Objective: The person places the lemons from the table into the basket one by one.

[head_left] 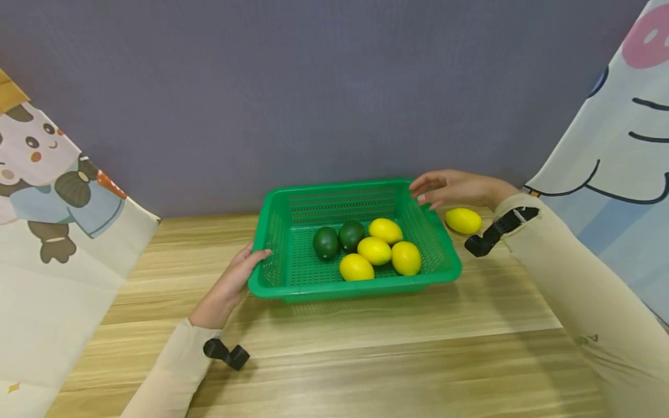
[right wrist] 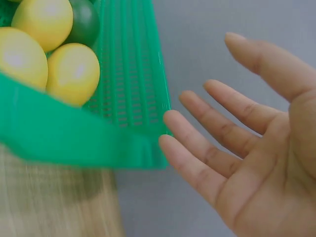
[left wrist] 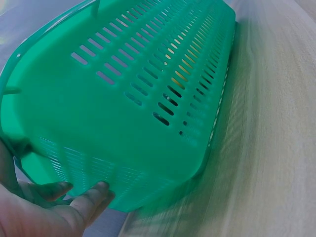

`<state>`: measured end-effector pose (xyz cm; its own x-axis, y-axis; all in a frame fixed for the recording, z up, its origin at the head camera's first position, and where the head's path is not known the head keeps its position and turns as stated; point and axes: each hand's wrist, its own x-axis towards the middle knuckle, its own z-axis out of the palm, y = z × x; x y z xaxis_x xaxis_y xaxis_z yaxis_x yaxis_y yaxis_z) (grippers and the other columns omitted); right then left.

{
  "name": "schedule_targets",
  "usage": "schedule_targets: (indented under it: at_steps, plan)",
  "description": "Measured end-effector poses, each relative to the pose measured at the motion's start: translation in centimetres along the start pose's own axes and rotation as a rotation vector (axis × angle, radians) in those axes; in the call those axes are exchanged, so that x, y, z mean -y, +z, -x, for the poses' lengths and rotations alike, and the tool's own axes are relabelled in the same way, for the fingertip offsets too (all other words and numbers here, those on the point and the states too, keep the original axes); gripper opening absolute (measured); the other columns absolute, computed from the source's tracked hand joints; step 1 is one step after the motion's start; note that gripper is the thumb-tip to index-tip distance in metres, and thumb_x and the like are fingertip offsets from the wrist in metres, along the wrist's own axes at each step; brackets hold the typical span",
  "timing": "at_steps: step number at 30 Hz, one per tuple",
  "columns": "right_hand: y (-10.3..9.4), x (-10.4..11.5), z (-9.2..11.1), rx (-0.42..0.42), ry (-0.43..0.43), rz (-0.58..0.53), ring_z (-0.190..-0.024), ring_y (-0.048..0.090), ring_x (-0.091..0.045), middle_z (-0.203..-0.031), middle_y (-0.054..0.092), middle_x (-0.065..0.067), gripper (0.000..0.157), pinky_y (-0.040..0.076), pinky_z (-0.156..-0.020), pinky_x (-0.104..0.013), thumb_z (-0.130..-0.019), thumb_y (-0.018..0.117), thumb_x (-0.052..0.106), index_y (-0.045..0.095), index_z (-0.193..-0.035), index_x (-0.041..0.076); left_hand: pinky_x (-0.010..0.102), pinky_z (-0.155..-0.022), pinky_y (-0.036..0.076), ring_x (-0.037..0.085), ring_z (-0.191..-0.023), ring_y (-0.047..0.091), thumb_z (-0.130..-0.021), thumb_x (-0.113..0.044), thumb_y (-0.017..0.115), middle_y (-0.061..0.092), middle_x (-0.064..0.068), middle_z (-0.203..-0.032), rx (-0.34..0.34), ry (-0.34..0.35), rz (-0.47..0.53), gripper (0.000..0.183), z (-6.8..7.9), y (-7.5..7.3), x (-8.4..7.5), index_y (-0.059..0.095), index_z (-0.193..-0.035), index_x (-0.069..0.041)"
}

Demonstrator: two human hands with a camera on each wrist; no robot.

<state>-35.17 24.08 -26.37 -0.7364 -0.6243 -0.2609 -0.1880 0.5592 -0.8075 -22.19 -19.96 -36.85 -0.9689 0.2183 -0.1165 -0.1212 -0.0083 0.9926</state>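
A green plastic basket (head_left: 292, 293) with slotted sides stands at the back of the table, slightly raised at its near edge in the head view. Several yellow lemons (head_left: 374, 251) lie in its right half, beside two dark green oval fruits (head_left: 326, 242) whose kind I cannot tell. My left hand (head_left: 232, 281) grips the basket's left end, thumb over the rim and fingers against the outer wall. With fingers spread and nothing in it, my right hand (right wrist: 252, 148) hovers at the back right corner; whether the fingertips touch the rim is unclear.
One more lemon (head_left: 463, 221) lies on the wooden table (head_left: 366, 371), right of the basket and below the right wrist. A grey-purple panel (head_left: 292, 98) rises close behind the basket. Cartoon-printed sheets (head_left: 57, 186) flank the table on both sides.
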Motion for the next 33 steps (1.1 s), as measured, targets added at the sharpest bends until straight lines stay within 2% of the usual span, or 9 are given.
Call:
schedule_targets:
  at_steps: [9, 14, 19, 26, 29, 33]
  plan:
    - [-1.1, -3.0, 1.1, -0.147, 0.018, -0.029, -0.129, 0.04, -0.035, -0.142, 0.039, -0.02, 0.053, 0.037, -0.104, -0.05, -0.095, 0.056, 0.027, 0.037, -0.138, 0.002, 0.028, -0.075, 0.055, 0.014, -0.084, 0.066, -0.1, -0.019, 0.04, 0.064, 0.003, -0.097, 0.012, 0.006, 0.002, 0.055, 0.0, 0.0, 0.0, 0.021, -0.146, 0.005]
    - [-1.3, -4.3, 1.8, -0.232, 0.031, -0.068, -0.13, 0.036, -0.034, -0.143, 0.036, -0.019, 0.053, 0.038, -0.104, -0.047, -0.096, 0.056, 0.027, 0.036, -0.138, 0.003, 0.028, -0.077, 0.055, 0.014, -0.086, 0.066, -0.1, -0.019, 0.039, 0.064, 0.003, -0.098, 0.03, 0.018, 0.003, 0.054, 0.0, -0.1, 0.0, 0.02, -0.145, 0.006]
    - [-1.5, -5.6, 2.2, -0.273, 0.035, -0.068, -0.131, 0.034, -0.037, -0.144, 0.033, -0.023, 0.056, 0.044, -0.1, -0.039, -0.097, 0.054, 0.026, 0.032, -0.14, -0.001, 0.027, -0.076, 0.055, 0.013, -0.084, 0.066, -0.101, -0.018, 0.039, 0.064, 0.003, -0.097, 0.04, 0.023, 0.007, 0.053, -0.1, -0.1, 0.0, 0.021, -0.144, 0.008]
    - [-1.5, -8.3, 2.8, -0.34, 0.074, -0.028, -0.129, 0.035, -0.036, -0.142, 0.036, -0.023, 0.057, 0.031, -0.106, -0.055, -0.097, 0.052, 0.03, 0.031, -0.141, 0.001, 0.027, -0.075, 0.055, 0.013, -0.084, 0.067, -0.101, -0.018, 0.039, 0.064, 0.003, -0.097, 0.046, 0.026, 0.007, 0.054, -0.1, -0.1, 0.0, 0.02, -0.144, 0.008]
    - [-1.3, -9.5, 3.2, -0.371, 0.067, -0.026, -0.128, 0.035, -0.035, -0.14, 0.038, -0.023, 0.058, 0.027, -0.107, -0.056, -0.097, 0.052, 0.032, 0.03, -0.141, 0.001, 0.027, -0.074, 0.056, 0.013, -0.083, 0.067, -0.101, -0.018, 0.038, 0.065, 0.003, -0.096, 0.046, 0.025, 0.005, 0.054, -0.1, -0.1, 0.0, 0.02, -0.144, 0.008]
    - [-1.1, -10.9, 3.5, -0.395, 0.077, -0.036, -0.131, 0.03, -0.038, -0.145, 0.03, -0.025, 0.067, 0.024, -0.107, -0.058, -0.096, 0.054, 0.034, 0.023, -0.145, 0.0, 0.027, -0.073, 0.056, 0.012, -0.081, 0.067, -0.1, -0.018, 0.039, 0.065, 0.002, -0.094, 0.04, 0.018, 0.01, 0.054, -0.1, -0.1, 0.0, 0.02, -0.144, 0.007]
